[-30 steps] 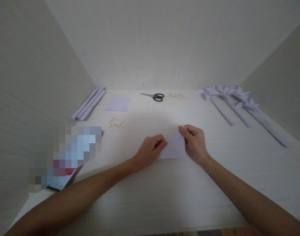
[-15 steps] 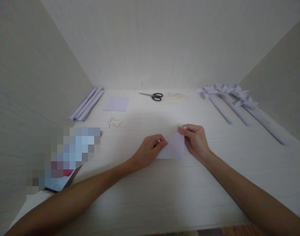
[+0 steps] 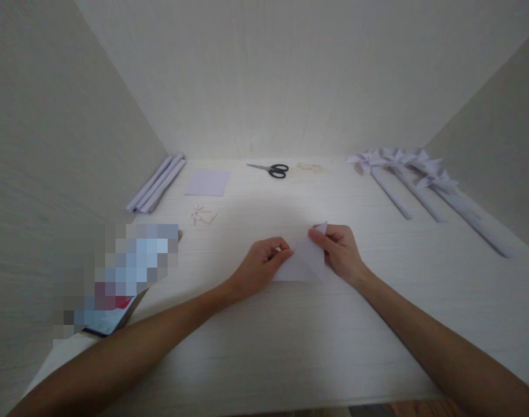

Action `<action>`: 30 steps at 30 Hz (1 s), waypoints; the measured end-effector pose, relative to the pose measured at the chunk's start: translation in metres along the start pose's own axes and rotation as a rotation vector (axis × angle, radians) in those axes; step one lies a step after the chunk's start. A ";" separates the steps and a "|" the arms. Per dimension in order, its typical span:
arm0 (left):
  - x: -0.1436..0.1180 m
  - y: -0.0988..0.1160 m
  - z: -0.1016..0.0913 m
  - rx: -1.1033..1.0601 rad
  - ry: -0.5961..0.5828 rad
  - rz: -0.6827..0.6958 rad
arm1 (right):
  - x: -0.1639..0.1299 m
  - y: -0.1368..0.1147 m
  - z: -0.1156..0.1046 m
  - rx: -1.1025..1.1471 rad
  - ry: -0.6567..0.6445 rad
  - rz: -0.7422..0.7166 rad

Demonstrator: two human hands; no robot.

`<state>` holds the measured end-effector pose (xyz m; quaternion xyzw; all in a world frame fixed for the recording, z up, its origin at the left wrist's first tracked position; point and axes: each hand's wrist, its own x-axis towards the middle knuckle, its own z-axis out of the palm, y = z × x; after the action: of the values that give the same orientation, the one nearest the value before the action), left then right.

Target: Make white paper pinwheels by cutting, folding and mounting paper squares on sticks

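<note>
A pale lilac sheet of paper (image 3: 302, 263), folded so that it shows a slanting edge, is held between my two hands low over the white table. My left hand (image 3: 267, 265) pinches its left side between thumb and fingers. On the right, my right hand (image 3: 339, 250) grips the upper right part, thumb in front and fingers behind, with a pointed corner sticking up above the thumb. The fingers behind the paper are partly hidden.
Behind my hands lie black-handled scissors (image 3: 276, 170), a flat lilac sheet (image 3: 208, 182) and small sticks (image 3: 202, 215). Rolled paper tubes (image 3: 158, 182) rest at the left wall. Paper pinwheels on tubes (image 3: 392, 188) lie at right. A phone (image 3: 112, 318), partly blurred, is at left.
My right thumb has moved slightly left and inward over the paper, and the corner now stands out more above it. My left hand keeps its pinch almost in place.
</note>
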<state>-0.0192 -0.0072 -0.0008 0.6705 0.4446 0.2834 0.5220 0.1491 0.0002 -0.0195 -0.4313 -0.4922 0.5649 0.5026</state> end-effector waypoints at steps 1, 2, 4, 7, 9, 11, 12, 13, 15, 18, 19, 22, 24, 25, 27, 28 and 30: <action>0.000 0.000 0.000 0.011 -0.001 -0.001 | -0.001 0.002 0.001 -0.005 0.010 -0.001; 0.000 0.000 0.001 0.022 -0.001 0.001 | -0.002 0.002 0.001 -0.009 0.024 0.000; -0.001 0.000 0.001 0.037 -0.006 0.009 | -0.001 0.002 -0.002 -0.018 0.046 0.013; -0.002 -0.001 -0.001 0.055 -0.008 0.014 | 0.006 -0.008 -0.014 0.004 0.172 0.001; -0.003 -0.002 -0.003 0.092 0.009 0.022 | 0.014 -0.016 -0.029 0.036 0.397 -0.085; -0.004 -0.004 -0.006 0.115 0.031 0.021 | 0.021 -0.022 -0.043 0.091 0.634 -0.265; -0.004 -0.005 -0.007 0.101 0.042 0.008 | 0.023 -0.023 -0.047 0.096 0.698 -0.329; -0.004 -0.005 -0.007 0.071 0.056 -0.008 | 0.023 -0.023 -0.048 0.063 0.726 -0.362; -0.002 -0.006 -0.006 -0.023 0.082 -0.039 | 0.019 -0.020 -0.043 -0.106 0.631 -0.365; 0.001 -0.005 -0.005 -0.237 0.040 -0.056 | 0.004 -0.015 -0.021 -0.515 0.426 -0.505; 0.001 -0.005 -0.005 -0.326 0.001 -0.062 | -0.001 -0.014 -0.014 -0.620 0.368 -0.584; 0.003 -0.003 -0.005 -0.579 -0.097 -0.084 | -0.013 -0.012 -0.003 -0.795 0.175 -0.790; 0.004 -0.002 -0.006 -0.680 -0.096 -0.099 | -0.016 -0.010 -0.002 -0.859 0.054 -0.885; 0.005 -0.002 -0.006 -0.711 -0.071 -0.111 | -0.016 -0.009 -0.002 -0.886 -0.003 -0.910; 0.006 -0.002 -0.006 -0.751 0.013 -0.145 | -0.015 -0.008 -0.004 -0.928 -0.098 -0.927; 0.007 -0.002 -0.005 -0.763 0.058 -0.162 | -0.014 -0.007 -0.004 -0.942 -0.130 -0.926; 0.008 -0.003 -0.005 -0.771 0.117 -0.184 | -0.012 -0.007 -0.003 -0.954 -0.158 -0.918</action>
<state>-0.0212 0.0022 -0.0032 0.3654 0.3929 0.4193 0.7323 0.1547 -0.0115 -0.0136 -0.3103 -0.8573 0.0438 0.4083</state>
